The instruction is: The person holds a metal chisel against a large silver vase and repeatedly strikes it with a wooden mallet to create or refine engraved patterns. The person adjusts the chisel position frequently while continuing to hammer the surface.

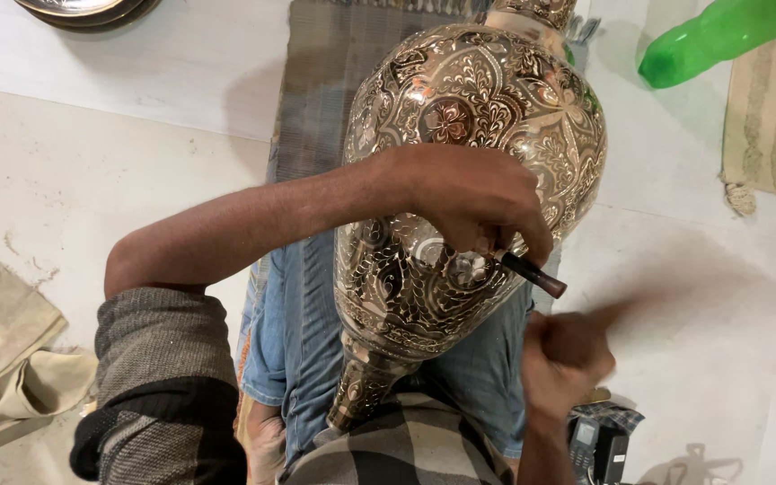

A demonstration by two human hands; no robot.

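Observation:
A large engraved metal vase (469, 117) with dense floral patterns lies tilted across my lap, neck toward me. My left hand (473, 198) rests on the vase's belly and pinches a short dark chisel-like tool (532, 274) whose tip touches the metal. My right hand (568, 355) is a closed fist just below and right of the tool, blurred by motion; something thin and blurred extends from it to the upper right, and I cannot tell what it is.
A woven mat (316, 81) lies under the vase on the pale floor. A green plastic bottle (720, 36) lies at top right beside a fringed rug (774, 117). Metal plates (83, 11) sit top left; a cloth bag (2, 341) lies at left.

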